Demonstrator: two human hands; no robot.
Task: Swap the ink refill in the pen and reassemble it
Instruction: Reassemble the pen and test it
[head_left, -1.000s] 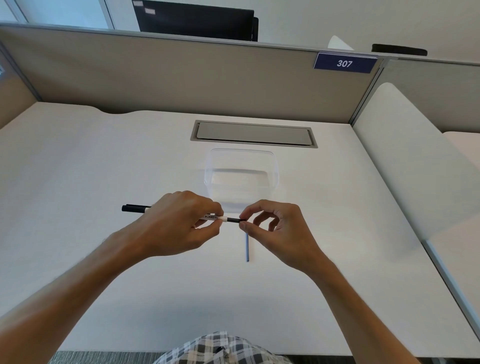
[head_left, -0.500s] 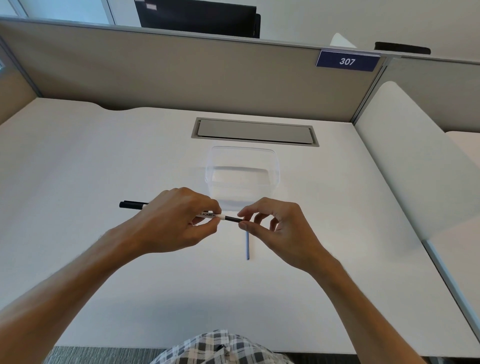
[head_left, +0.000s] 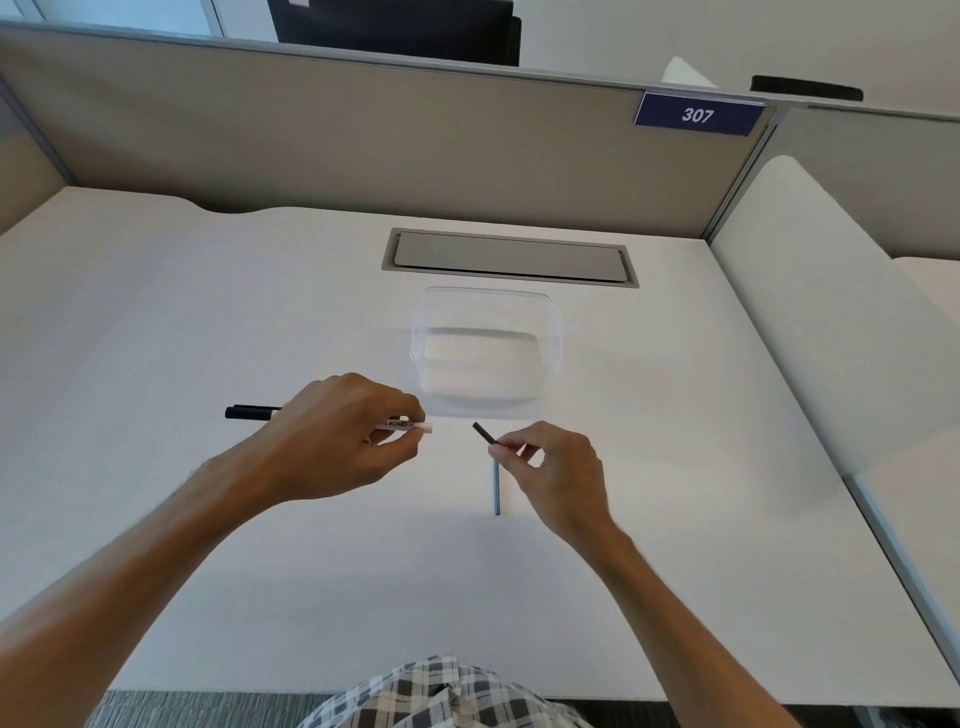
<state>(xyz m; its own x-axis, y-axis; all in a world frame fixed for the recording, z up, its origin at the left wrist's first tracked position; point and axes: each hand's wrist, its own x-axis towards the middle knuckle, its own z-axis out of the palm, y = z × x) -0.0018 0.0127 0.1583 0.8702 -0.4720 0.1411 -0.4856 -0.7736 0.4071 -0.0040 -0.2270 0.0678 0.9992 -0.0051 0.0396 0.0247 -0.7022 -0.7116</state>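
A short black refill (head_left: 484, 433) is pinched between the thumb and fingers (head_left: 506, 446) of the right hand (head_left: 558, 480), tilted, with its free end pointed toward the clear plastic container (head_left: 553, 332). The white pen barrel (head_left: 410, 425) is gripped by the curled fingers of the left hand (head_left: 332, 441), its black cap end (head_left: 252, 412) protruding away from the container and its open end held apart from the refill. A blue refill (head_left: 496, 488) is laid on the white bench (head_left: 156, 322), just beside the right hand and on the near side of the container.

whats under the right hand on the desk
A blue refill lies on the desk, its far end covered by the right hand, which pinches a black refill.
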